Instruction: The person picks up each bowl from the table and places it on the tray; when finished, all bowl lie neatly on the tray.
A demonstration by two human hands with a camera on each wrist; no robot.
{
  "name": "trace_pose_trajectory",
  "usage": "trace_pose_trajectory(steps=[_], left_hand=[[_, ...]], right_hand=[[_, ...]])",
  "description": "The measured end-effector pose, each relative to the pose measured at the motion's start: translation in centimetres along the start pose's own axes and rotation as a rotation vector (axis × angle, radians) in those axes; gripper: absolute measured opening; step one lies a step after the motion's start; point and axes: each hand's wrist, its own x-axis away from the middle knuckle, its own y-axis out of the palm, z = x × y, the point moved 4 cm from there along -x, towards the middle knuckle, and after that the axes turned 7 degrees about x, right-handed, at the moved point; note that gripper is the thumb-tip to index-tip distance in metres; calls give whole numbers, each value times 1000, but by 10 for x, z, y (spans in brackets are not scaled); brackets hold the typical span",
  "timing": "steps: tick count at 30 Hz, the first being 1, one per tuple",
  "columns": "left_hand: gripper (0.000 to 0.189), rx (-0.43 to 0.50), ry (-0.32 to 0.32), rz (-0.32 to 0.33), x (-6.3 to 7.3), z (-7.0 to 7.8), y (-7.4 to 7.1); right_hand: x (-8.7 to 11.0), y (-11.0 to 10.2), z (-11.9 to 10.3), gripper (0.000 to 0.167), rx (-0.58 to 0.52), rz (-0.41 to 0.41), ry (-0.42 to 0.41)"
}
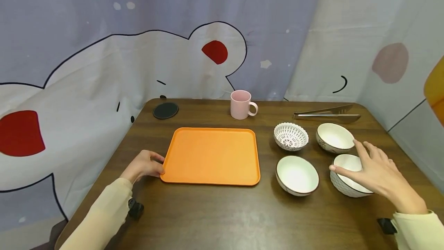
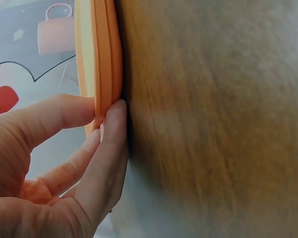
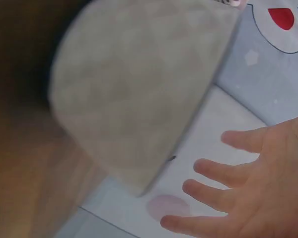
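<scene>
At the left side of an orange tray (image 1: 211, 157), my left hand (image 1: 148, 164) pinches the rim near its front corner. The left wrist view shows the thumb on the rim of the tray (image 2: 105, 54), with fingers at its underside against the wood. My right hand (image 1: 379, 173) is spread over a white bowl with a quilted outside (image 1: 345, 188), overlapping its right part in the head view. From the right wrist, the quilted bowl (image 3: 139, 84) looks large and blurred; the straight fingers (image 3: 223, 173) are apart from its wall, holding nothing.
Left of the quilted bowl stands a white bowl (image 1: 297, 174); behind are a lattice basket (image 1: 290, 136) and a patterned bowl (image 1: 334, 138). Metal tongs (image 1: 327, 115), a pink mug (image 1: 240, 105) and a black round coaster (image 1: 165, 110) lie along the table's (image 1: 208, 219) back edge, before a curtain.
</scene>
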Motion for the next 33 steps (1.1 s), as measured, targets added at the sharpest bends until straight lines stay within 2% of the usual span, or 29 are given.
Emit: trace_pose_trajectory(steps=[6,10,16,23,33], left_hand=[[53,-20,-26,2,3,-3,1],[53,-24,-30,3,3,-3,1],[52,-39,-8,6,2,-3,2],[51,-63,3,16,2,1,3],[53,-46,20,-23,-2,2,1]], right_hand=[[13,19,11,115,-69,-92,9],[20,25,17,120,-105,-110,31],[24,29,21,126,-110,-83,53],[29,34,29,113,-190,-44,42],[29,34,30,102,-223,54,85]])
